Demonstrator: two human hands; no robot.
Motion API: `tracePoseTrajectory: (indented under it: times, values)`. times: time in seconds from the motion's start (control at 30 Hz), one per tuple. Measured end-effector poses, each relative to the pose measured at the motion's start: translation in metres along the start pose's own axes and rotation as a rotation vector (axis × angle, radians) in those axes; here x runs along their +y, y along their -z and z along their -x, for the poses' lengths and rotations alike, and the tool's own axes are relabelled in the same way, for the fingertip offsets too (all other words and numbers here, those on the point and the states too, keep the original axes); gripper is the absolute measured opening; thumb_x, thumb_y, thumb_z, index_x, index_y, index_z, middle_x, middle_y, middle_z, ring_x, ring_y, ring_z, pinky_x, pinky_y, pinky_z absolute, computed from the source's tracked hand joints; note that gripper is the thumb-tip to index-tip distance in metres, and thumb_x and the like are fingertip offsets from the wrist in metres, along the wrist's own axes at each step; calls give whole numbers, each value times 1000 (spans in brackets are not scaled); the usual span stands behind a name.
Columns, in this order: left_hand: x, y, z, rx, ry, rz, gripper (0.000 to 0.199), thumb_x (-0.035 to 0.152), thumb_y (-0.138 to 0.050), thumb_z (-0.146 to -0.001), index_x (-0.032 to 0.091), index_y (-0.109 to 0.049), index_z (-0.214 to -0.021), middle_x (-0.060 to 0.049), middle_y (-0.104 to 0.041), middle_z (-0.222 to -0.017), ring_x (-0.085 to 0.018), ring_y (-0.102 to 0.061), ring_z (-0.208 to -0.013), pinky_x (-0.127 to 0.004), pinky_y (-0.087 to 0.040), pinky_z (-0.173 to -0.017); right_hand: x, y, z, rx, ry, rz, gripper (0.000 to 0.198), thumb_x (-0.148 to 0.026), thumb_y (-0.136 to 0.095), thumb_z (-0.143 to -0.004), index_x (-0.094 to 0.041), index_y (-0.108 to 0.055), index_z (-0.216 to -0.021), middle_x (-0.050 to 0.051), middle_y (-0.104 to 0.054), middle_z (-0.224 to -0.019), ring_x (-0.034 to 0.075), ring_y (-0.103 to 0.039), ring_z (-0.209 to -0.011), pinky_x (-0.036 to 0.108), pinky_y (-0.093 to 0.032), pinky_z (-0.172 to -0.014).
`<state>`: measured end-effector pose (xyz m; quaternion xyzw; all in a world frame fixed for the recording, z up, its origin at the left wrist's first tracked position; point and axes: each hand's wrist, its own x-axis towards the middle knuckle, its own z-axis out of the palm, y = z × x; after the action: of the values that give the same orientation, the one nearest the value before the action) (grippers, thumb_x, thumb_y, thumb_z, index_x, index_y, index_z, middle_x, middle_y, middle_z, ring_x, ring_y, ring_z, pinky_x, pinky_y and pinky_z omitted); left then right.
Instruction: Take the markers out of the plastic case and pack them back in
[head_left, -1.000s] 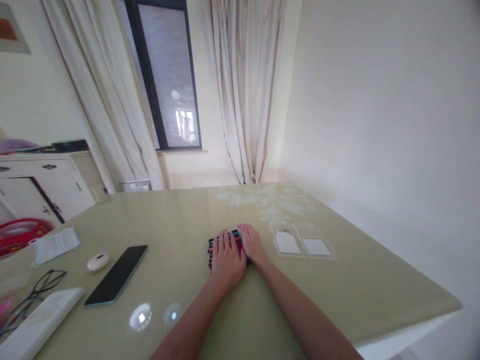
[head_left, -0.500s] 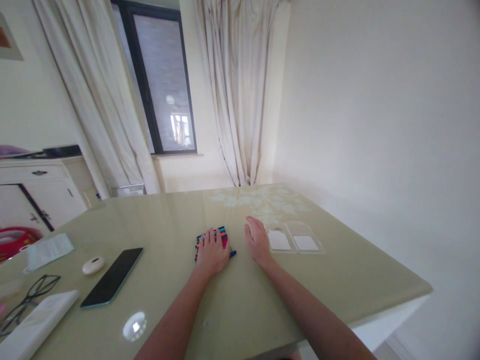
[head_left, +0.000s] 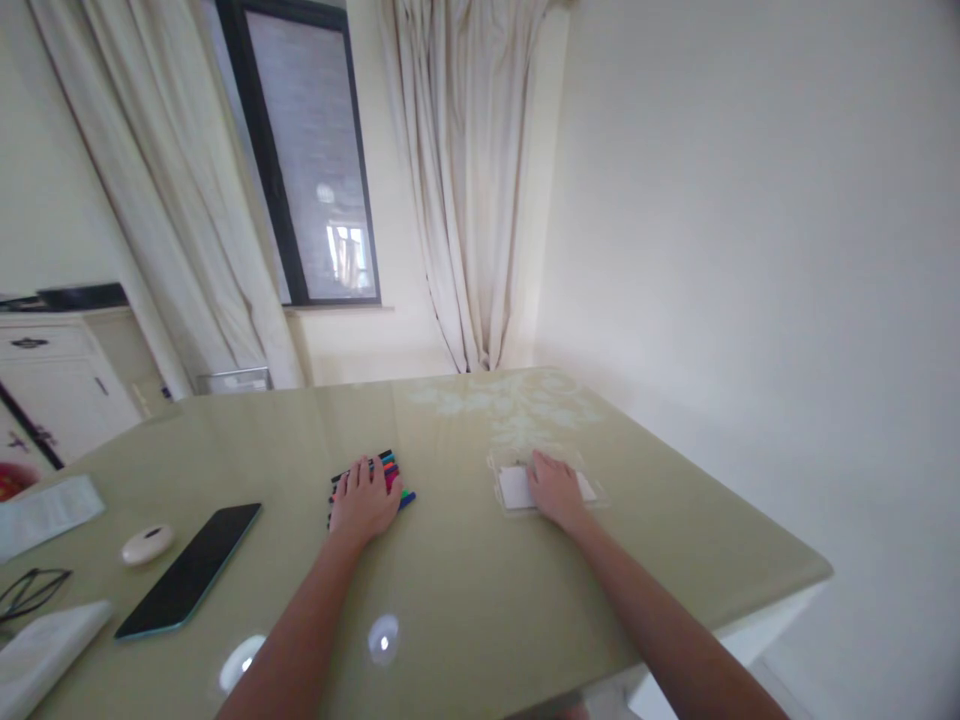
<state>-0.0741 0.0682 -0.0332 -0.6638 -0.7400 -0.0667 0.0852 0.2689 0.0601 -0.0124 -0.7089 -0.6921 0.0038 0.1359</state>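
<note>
Markers [head_left: 390, 467] | beneath left fingers [head_left: 364, 472], parted, draped | right fingers [head_left: 545, 464] over case [head_left: 519, 511], opening, hold unclear

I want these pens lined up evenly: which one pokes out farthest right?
The dark blue pen, just on the near side of the green one by the left hand: its end reaches farther right than any other visible pen.

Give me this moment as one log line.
Left hand: spread over coloured pens | Right hand: over open clear plastic case | Smartphone: left of pens
</note>
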Motion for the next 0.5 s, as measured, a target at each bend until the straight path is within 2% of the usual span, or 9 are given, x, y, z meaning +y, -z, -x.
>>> tracePoseTrajectory:
  times: [0.17,0.27,0.4,0.5]
  values:
    - [11,0,9,54,135,-27,69,44,-36,-99,0,-42,-153,-28,-43,-156,-40,-39,-146,-52,-26,-119,-75,-15,2,-9,98,-19,49,-23,-37,-102,-13,-52,-147,18,-58,-146,29,-54,-135,43,-33,-114]
    - [16,4,13,91,195,-55,69,42,-37,-99,-2,-42,-151,-30,-44,-154,-42,-40,-144,-54,-26,-118,-107,-19,1,-2,117,-38,48,-22,-41,-100,-14,-54,-146,20,-62,-140,30,-58,-128,43,-37,-109]
    - [17,9,18,111,212,-88,68,41,-38,-99,-3,-44,-150,-31,-46,-152,-43,-42,-143,-54,-28,-117,-116,-16,0,10,165,-82,47,-19,-46,-95,-13,-58,-140,20,-64,-136,31,-60,-125,44,-39,-104]
    - [16,11,22,129,205,-80,63,40,-36,-101,-2,-48,-147,-31,-47,-151,-43,-44,-141,-56,-30,-116,-108,-11,2,-14,187,-118,37,-19,-48,-94,-16,-68,-125,18,-71,-124,31,-65,-115,43,-43,-95]
